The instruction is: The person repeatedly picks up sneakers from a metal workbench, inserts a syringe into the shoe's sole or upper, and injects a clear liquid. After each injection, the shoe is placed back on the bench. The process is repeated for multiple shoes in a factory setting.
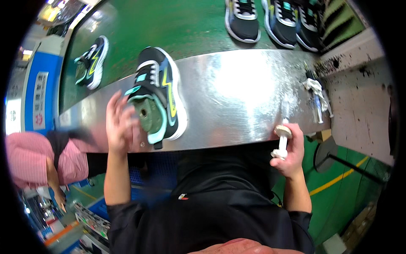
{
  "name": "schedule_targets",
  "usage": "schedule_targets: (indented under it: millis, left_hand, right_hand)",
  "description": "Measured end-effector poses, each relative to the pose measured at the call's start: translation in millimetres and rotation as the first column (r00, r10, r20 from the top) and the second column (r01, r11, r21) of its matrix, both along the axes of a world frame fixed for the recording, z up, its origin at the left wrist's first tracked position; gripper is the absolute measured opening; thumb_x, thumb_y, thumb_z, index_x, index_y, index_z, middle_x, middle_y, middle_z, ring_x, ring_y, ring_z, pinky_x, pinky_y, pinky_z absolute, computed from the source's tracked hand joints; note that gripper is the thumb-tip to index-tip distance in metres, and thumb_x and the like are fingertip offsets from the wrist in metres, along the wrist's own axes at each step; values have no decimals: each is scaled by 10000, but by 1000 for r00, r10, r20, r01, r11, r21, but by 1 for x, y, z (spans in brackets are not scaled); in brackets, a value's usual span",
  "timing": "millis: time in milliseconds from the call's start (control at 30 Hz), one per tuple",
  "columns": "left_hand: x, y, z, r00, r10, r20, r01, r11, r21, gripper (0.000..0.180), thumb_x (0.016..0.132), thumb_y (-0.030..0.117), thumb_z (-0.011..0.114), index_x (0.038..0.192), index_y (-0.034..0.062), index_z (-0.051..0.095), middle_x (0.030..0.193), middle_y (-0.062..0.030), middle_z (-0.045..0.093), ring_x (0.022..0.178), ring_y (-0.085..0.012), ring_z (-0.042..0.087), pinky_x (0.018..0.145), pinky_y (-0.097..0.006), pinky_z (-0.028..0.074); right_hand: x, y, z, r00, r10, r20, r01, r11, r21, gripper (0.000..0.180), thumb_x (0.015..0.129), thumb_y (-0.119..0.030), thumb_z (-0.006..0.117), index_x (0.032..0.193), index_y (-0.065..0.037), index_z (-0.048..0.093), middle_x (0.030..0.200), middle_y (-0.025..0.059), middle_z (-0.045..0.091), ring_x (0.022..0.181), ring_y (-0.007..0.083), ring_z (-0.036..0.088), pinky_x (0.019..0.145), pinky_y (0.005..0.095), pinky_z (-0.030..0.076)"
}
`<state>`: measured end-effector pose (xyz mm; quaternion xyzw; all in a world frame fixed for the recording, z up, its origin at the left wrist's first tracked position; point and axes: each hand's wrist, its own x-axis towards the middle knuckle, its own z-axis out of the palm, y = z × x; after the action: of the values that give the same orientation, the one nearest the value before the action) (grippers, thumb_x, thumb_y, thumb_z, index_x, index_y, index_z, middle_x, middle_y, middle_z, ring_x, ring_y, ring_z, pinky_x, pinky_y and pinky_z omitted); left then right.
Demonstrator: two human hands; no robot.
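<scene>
A black sneaker with a white sole, a yellow zigzag and mint lining lies on the metal ledge in front of me, toe pointing away. A dark green shoe last with a round hole fills its opening. My left hand is beside the shoe's opening, fingers apart and slightly blurred, holding nothing; whether a fingertip touches the shoe I cannot tell. Over the ledge's near edge at the right, my right hand is closed around a white syringe, its clear barrel pointing away from me.
Another sneaker lies on the green surface at the far left. Several black sneakers stand at the far right. Used syringes and a crumpled white wad lie by the right wall. A person in a pink striped shirt is at the left.
</scene>
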<state>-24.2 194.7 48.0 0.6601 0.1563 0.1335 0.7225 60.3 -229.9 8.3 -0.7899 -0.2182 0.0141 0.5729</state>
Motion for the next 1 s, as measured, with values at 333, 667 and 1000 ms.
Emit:
schedule_targets:
  millis: [333,667,1000]
  left_hand:
    - [147,50,-3,839,-59,-541,203,956,212,419,856,471,573,914,57,561,653,22,524,496,-66,496,401,-217,382]
    - [121,-38,38,953,-200,226,267,908,-323,473,785,170,660,1138,-39,423,978,-145,594,831,-189,621,752,-327,531]
    - [77,-50,15,868,-194,457,472,610,-637,562,725,-42,648,1250,72,485,1119,-102,601,1049,-234,581,931,-389,458]
  right_hand:
    - [-36,-4,27,963,-71,-259,84,996,39,975,635,-594,750,1298,27,397,1069,86,523,954,160,520,837,297,430]
    - [-28,23,64,957,113,-267,-41,964,262,1035,575,-724,697,1211,42,415,965,83,493,858,156,514,772,279,441]
    - [20,101,123,730,680,-69,-481,584,654,769,705,-753,552,1195,-181,399,741,89,563,736,164,368,643,309,278]
